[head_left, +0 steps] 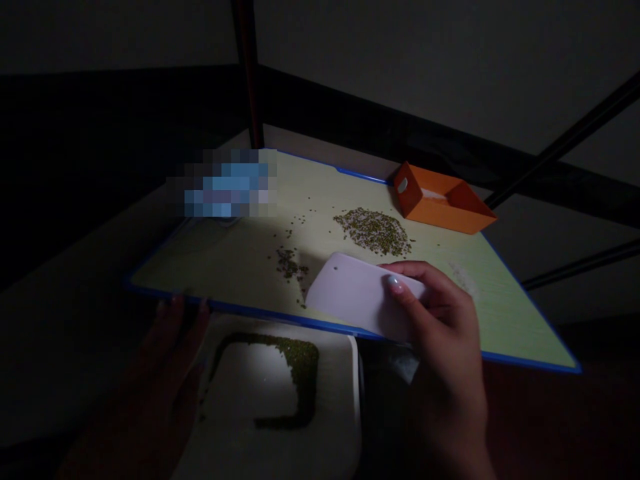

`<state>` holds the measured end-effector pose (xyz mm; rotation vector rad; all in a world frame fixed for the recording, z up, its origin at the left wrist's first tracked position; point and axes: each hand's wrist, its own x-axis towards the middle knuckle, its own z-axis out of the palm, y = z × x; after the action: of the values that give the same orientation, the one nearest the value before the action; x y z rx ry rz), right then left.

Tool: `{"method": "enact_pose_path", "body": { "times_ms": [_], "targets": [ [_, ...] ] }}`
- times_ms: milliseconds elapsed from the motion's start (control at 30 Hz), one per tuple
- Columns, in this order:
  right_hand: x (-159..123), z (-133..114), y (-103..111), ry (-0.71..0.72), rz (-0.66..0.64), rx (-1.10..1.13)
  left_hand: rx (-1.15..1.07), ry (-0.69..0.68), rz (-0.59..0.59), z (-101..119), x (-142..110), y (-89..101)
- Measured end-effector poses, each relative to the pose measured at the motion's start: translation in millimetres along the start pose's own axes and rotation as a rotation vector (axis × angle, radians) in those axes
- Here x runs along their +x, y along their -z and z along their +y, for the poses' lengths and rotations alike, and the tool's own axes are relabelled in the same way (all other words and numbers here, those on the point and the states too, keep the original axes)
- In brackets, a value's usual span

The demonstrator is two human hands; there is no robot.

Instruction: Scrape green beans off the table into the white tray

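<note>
My right hand point(443, 333) grips a white plastic scraper point(357, 293) laid flat on a pale green board point(240, 267) with a blue edge. A small clump of green beans point(289, 263) lies just left of the scraper, and a larger pile point(373, 230) sits behind it. Below the board's front edge, a white square tray point(330, 427) holds a band of green beans point(297, 367) along its rim. In the dark, my left hand point(170, 353) rests at the tray's left side, fingers reaching up to the board's edge.
An orange open box point(440, 200) stands at the board's far right. A blurred blue patch point(227, 187) lies at the back left. A dark pole point(250, 73) rises behind the board, and dark bars point(565, 143) cross at the right. The surroundings are very dim.
</note>
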<state>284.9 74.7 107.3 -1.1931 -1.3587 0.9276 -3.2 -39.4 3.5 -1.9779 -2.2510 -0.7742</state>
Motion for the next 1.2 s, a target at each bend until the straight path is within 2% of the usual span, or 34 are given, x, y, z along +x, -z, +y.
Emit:
{"method": "enact_pose_path", "body": {
  "times_ms": [133,300,500,867,1000,1100,1200],
  "targets": [
    [-5.4,-6.7,-3.5,0.012,0.035,0.005,0.016,-0.022,0.005,-0.2,-0.4,0.2],
    [-6.7,-6.2,-4.6,0.005,0.011,0.001,0.010,-0.005,-0.017,-1.0,-0.7,0.0],
    [-5.9,-6.2,-6.8,0.039,0.071,-0.047,0.015,-0.008,-0.002,0.4,0.7,0.0],
    [-5.4,0.1,-6.9,0.037,0.004,-0.039,-0.005,-0.001,-0.013,-1.4,-0.7,-0.4],
    [-3.0,2.2,-9.0,0.040,0.023,-0.056,-0.008,0.031,-0.021,1.1,-0.2,-1.5],
    [-0.8,2.8,-11.8,0.058,0.031,-0.069,0.007,0.000,-0.005,-1.0,0.3,-2.2],
    [0.7,3.7,-16.0,0.085,-0.018,-0.049,0.001,-0.038,-0.003,-5.1,0.7,-2.0]
  ]
}}
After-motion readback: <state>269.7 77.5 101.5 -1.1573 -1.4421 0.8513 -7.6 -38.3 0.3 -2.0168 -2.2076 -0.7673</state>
